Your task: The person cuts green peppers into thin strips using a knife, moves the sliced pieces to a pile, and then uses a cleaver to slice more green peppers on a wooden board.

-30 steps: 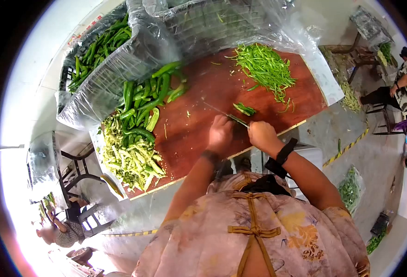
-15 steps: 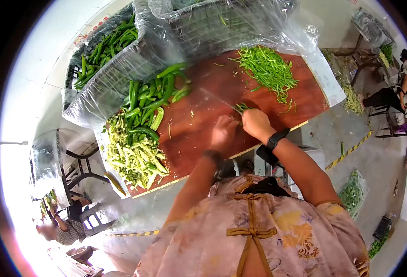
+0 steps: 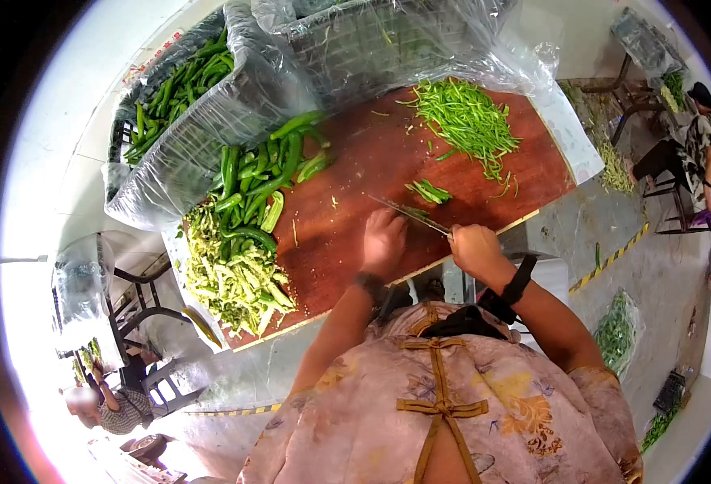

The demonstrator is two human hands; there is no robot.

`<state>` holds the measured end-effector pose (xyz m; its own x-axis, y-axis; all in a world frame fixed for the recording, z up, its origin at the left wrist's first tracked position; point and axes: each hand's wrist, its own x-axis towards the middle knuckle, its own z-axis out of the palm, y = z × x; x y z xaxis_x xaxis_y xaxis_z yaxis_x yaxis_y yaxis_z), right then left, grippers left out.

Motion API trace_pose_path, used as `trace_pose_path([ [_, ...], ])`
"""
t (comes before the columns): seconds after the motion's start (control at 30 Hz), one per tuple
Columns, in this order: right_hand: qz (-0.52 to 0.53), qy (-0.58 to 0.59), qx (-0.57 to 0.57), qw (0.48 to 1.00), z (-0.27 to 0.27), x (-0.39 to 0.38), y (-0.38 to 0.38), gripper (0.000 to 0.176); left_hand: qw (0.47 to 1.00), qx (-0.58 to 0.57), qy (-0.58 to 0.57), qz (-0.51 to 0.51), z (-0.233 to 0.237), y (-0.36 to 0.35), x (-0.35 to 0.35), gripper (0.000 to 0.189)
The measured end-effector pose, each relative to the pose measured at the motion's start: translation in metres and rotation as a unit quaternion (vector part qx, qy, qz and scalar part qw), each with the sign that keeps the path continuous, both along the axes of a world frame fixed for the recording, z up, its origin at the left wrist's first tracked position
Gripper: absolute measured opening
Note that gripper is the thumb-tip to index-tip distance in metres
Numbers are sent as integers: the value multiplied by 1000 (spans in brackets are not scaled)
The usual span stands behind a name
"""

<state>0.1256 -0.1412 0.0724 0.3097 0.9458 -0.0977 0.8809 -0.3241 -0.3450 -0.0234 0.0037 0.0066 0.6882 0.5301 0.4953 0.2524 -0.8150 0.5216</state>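
My right hand point(image 3: 478, 250) is closed around the handle of a knife point(image 3: 432, 223). Its thin blade points to the upper left, low over the red-brown cutting board point(image 3: 339, 258). My left hand point(image 3: 385, 242) is closed beside the blade, knuckles up, and its fingertips are hidden. A green pepper piece point(image 3: 414, 212) lies along the blade. Just beyond it sits a small bunch of cut green pepper strips point(image 3: 430, 192). A larger heap of shredded green pepper point(image 3: 468, 121) is at the board's far right. Whole green peppers point(image 3: 263, 173) are piled to my left.
Pale pepper cores and seeds point(image 3: 230, 274) cover the board's near left corner. Plastic-lined crates point(image 3: 202, 129) stand along the far side, one with green peppers point(image 3: 182, 89). Another person point(image 3: 702, 153) sits at right; one more point(image 3: 121, 403) is at lower left.
My right hand has moved right and slightly toward me with the knife, away from the left hand. The small bunch of cut strips now shows uncovered. My left hand has shifted slightly left.
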Motion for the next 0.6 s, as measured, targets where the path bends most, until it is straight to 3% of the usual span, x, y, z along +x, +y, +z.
trace_pose_path([
  [0.3, 27, -22, 3, 999, 13, 9, 6, 10, 1000, 11, -14, -1, -5, 3, 9, 8],
  [0.37, 41, -13, -28, 999, 10, 15, 9, 18, 1000, 14, -4, -2, -6, 4, 8, 8],
  [0.6, 40, 9, -43, 998, 21, 20, 16, 20, 1000, 19, -17, -5, 0, 4, 9, 11],
])
